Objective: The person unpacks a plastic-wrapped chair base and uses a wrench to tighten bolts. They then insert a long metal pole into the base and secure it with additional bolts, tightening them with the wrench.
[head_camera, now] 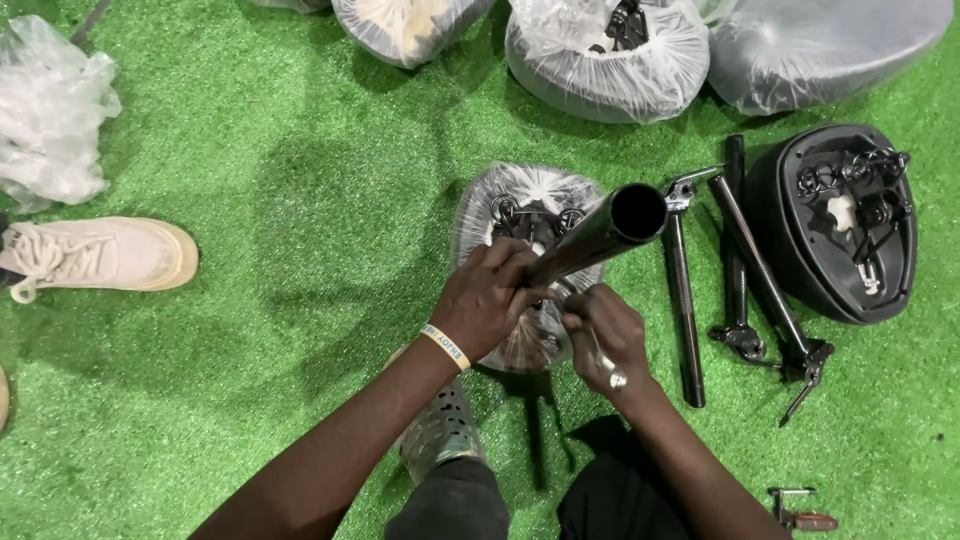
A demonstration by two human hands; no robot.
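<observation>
Black seat post tube [600, 232], open end toward the camera, held upright-tilted over a plastic-wrapped saddle [528, 262] at the middle of the green artificial turf [300, 200]. Clamped by the left hand [490, 300], fingers wrapped round the lower part of the tube. Right hand [607, 335] closed on a small silver tool [605, 365], just beside the tube's base; exactly what the tool meets there is hidden by the fingers.

Along the top edge, several clear plastic bags [605, 55] holding more saddles, cut off by the frame, contents hard to make out through the film. Crumpled empty plastic [50, 110] at far left, above a beige shoe [100, 255]. To the right, an unwrapped black saddle [835, 220] lying underside up, rails and clamp showing, with loose black seat posts [740, 260] just beside it. Small red-handled tool [800, 515] at lower right.
</observation>
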